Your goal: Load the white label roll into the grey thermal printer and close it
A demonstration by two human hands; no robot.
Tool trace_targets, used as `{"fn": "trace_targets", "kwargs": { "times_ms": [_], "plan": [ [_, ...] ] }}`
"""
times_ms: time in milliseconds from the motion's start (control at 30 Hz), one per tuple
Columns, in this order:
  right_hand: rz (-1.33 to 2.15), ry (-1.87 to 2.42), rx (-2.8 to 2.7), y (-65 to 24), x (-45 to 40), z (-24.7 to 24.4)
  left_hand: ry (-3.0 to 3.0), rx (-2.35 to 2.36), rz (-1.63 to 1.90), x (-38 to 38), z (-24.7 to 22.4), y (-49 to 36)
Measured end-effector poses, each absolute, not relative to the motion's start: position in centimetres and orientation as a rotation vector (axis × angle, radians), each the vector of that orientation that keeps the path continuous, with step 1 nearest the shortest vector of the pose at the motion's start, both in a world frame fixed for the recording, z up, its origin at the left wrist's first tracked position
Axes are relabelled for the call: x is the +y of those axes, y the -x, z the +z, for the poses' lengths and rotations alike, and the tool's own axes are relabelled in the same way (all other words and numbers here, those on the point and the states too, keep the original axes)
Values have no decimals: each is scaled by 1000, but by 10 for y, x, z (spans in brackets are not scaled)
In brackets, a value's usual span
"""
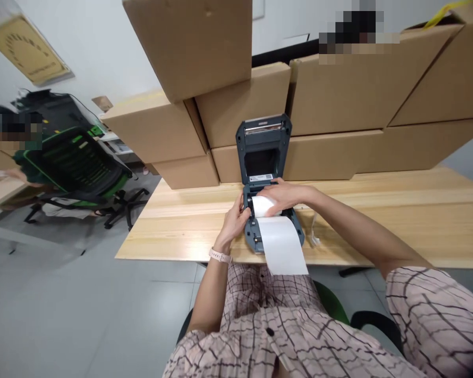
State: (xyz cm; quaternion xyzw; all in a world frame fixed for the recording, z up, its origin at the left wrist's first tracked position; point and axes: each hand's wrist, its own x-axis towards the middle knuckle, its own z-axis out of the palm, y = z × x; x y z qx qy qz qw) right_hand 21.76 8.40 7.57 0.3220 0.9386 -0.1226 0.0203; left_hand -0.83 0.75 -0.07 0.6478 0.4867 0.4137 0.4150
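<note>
A dark grey label printer (252, 239) sits on the wooden table in front of me, its lid (263, 149) raised. Inside it lies a white paper roll (261, 206), and a long strip (283, 249) runs from it over the printer's front and past the table edge. My left hand (237, 216) grips the printer's left side, thumb over the rim near the roll's end. From the right, my right hand (281, 197) is closed over the roll. Its fingers cover the roll's right part, so the holder on that side is hidden.
Stacked cardboard boxes (339, 89) line the back of the wooden table (181, 231). A white cord (314, 233) lies right of the printer. To the left are an office chair (79, 163) and another person's arm (27, 177) by a second table (0, 194).
</note>
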Motion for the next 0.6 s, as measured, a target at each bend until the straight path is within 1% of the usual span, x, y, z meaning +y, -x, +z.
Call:
{"fn": "trace_targets", "kwargs": {
  "times_ms": [167,333,600],
  "plan": [
    [-323,-1091,3140,-241,10,74,-1599,1200,1067,6,-3,7],
    [-288,-1201,3184,-240,-62,54,-1529,1153,1118,3,-4,4],
    [-266,-1331,3305,-233,-76,34,-1438,1141,1108,4,-1,0]
  ]
}}
